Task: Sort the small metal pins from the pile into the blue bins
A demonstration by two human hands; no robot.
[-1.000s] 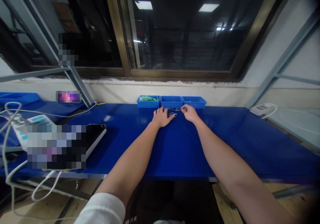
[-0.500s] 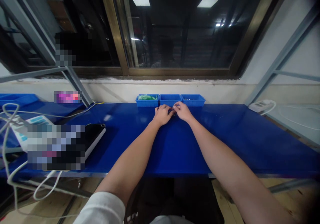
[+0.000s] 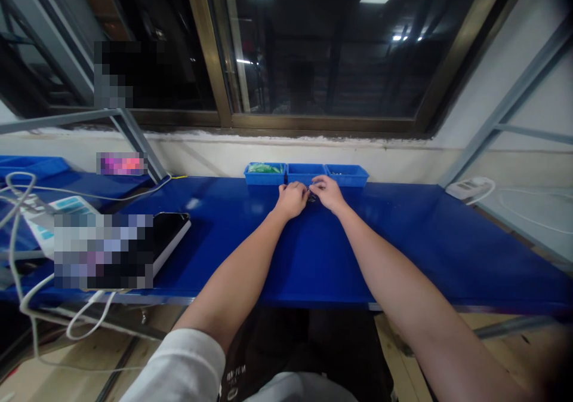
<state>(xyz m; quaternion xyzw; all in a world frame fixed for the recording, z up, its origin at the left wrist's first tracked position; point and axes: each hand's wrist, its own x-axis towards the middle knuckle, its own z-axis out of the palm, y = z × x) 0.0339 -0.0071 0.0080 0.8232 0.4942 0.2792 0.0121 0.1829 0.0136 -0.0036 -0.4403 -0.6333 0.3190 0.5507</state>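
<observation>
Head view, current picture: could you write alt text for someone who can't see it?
A bare left hand and bare right hand are close together at small, shiny metallic-looking pieces on a glossy blue table. Just beyond them, three blue open-topped trays stand in a row, the left one holding green material, beneath a dark brown-framed window.

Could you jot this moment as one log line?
left hand: by small shiny pieces | right hand: by same pieces | both grips: unclear | behind: three blue bins

Left arm [image 3: 233, 267] and right arm [image 3: 394, 270] stretched forward, converging. Left hand [image 3: 292, 201] palm down, fingers bent; right hand [image 3: 329, 193] just beside it, angled inward, fingers curled near thumb. Fingertip grip too small to make out.
</observation>
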